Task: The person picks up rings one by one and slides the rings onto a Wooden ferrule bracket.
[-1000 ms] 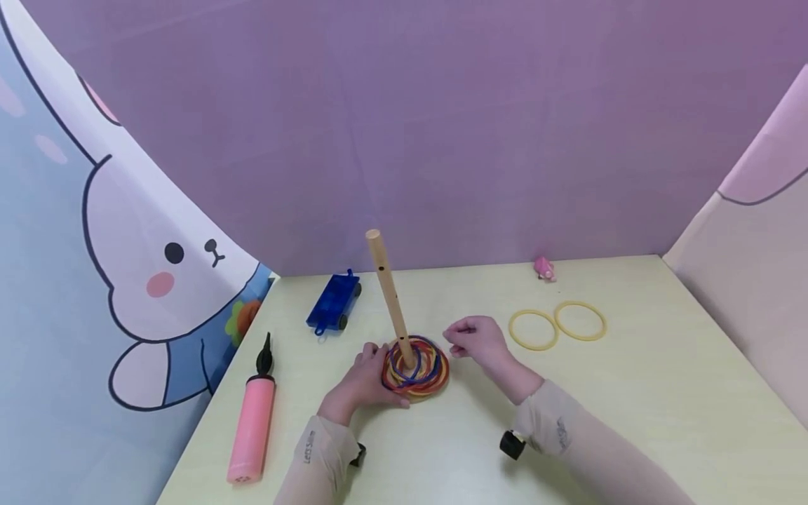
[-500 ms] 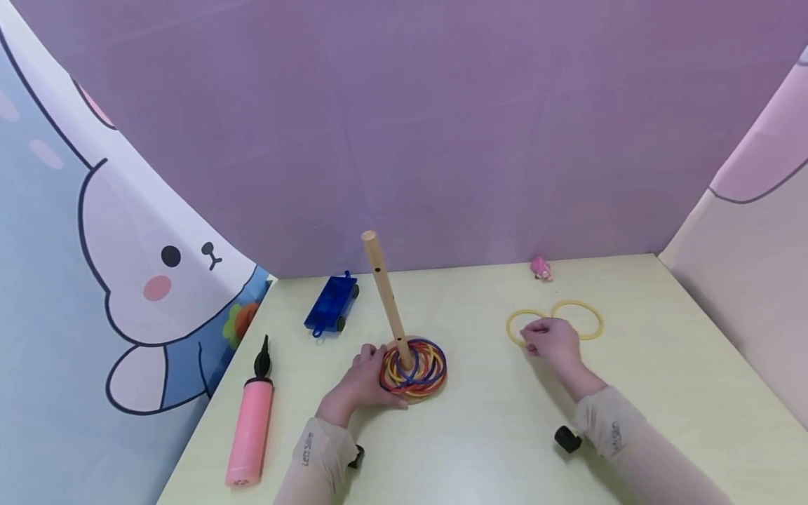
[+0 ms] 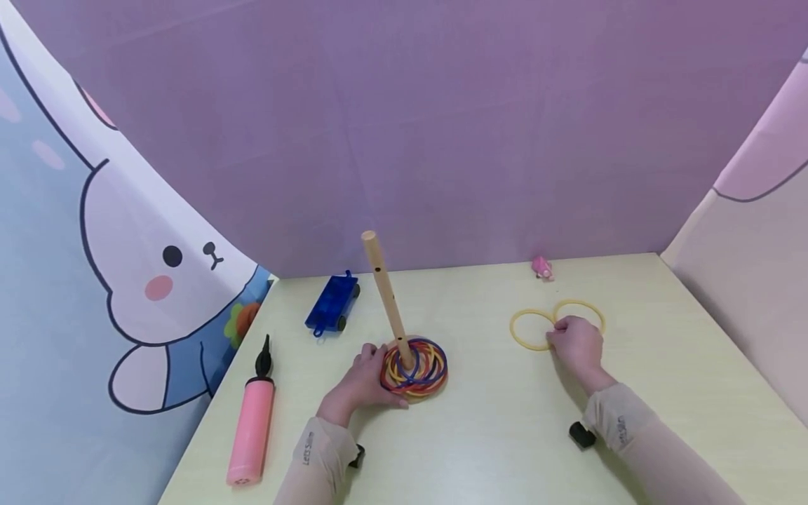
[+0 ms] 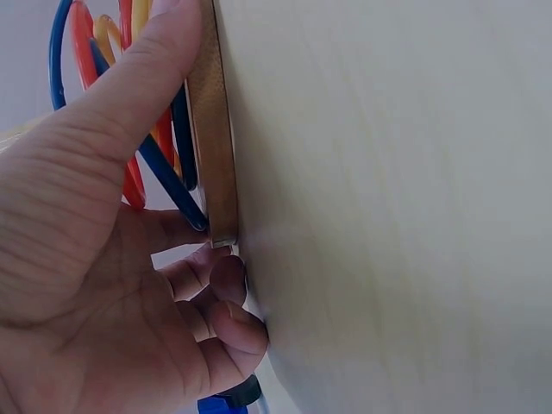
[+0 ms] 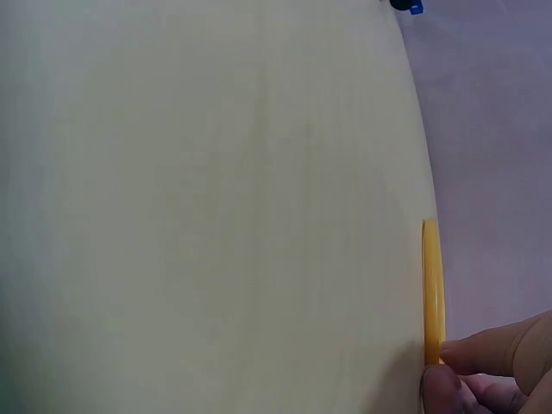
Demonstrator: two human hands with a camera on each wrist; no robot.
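A wooden ring-toss stand (image 3: 386, 291) rises from a flat base (image 4: 216, 155), its post leaning left in the head view. Red, blue and yellow rings (image 3: 432, 372) lie piled round the foot of the post. My left hand (image 3: 366, 379) grips the base, thumb along the near edge and fingers around the left side. At the right, my right hand (image 3: 577, 347) has thumb and finger at the right edge of a yellow ring (image 3: 513, 328), pinching it in the right wrist view. A second yellow ring (image 3: 583, 303) lies just behind, partly covered by that hand.
A blue toy cart (image 3: 332, 304) sits behind and left of the stand. Along the left side of the table (image 3: 480, 449) lies a pink hand pump (image 3: 251, 428) with a black nozzle. Near the purple back wall (image 3: 454, 140) is a small pink toy (image 3: 541, 268).
My right hand has moved right from beside the stand to the yellow rings, and its fingers now meet the nearer one. My left hand has stayed on the base.
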